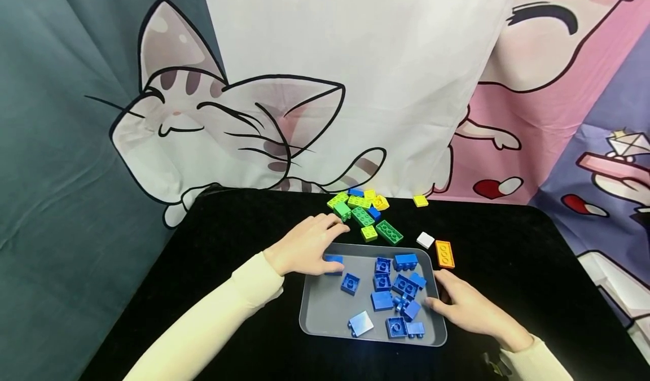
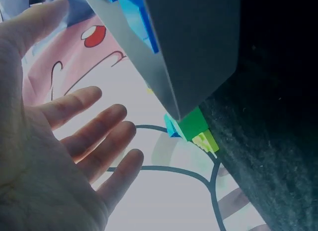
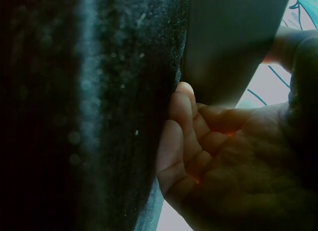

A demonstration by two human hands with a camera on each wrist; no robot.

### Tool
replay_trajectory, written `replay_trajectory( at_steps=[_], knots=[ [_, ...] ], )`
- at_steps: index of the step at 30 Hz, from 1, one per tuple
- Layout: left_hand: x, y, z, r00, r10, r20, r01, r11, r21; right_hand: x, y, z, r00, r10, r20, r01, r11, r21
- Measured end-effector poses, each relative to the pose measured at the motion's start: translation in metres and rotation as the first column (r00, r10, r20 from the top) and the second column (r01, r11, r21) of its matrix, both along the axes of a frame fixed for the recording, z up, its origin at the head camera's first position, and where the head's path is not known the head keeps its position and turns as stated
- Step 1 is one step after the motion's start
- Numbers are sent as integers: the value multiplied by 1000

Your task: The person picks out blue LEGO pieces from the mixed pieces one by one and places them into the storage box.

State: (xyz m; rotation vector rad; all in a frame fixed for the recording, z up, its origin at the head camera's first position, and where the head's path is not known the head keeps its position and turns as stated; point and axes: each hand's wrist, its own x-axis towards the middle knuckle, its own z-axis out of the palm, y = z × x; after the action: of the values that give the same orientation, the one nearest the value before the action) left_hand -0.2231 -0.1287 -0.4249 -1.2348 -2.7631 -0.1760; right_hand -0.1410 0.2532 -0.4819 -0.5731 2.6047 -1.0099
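Note:
A grey tray (image 1: 325,319) with several blue bricks (image 1: 382,301) in it lies on the black table. My left hand (image 1: 307,245) is over the tray's back left corner, beside a blue brick (image 1: 334,261) that it partly covers. In the left wrist view its fingers (image 2: 99,124) are spread with nothing held between them. At the tray's right side, my right hand (image 1: 469,307) grips the rim, thumb over the edge. The right wrist view has its curled fingers (image 3: 181,104) low against the outer wall of the tray (image 3: 228,47).
Behind the tray lie several green bricks (image 1: 389,232), yellow-green bricks (image 1: 369,233) and a lone yellow brick (image 1: 420,201). A white brick (image 1: 425,240) and an orange brick (image 1: 444,254) lie off its back right corner. A printed cloth (image 1: 406,87) hangs behind the table.

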Motion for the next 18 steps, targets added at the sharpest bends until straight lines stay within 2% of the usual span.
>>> replay_trajectory(
  at_steps=[18],
  knots=[
    [-40,31,10,996,36,86,-27,994,-107,1,0,1,1000,4,-6,-4,1000,-4]
  ],
)
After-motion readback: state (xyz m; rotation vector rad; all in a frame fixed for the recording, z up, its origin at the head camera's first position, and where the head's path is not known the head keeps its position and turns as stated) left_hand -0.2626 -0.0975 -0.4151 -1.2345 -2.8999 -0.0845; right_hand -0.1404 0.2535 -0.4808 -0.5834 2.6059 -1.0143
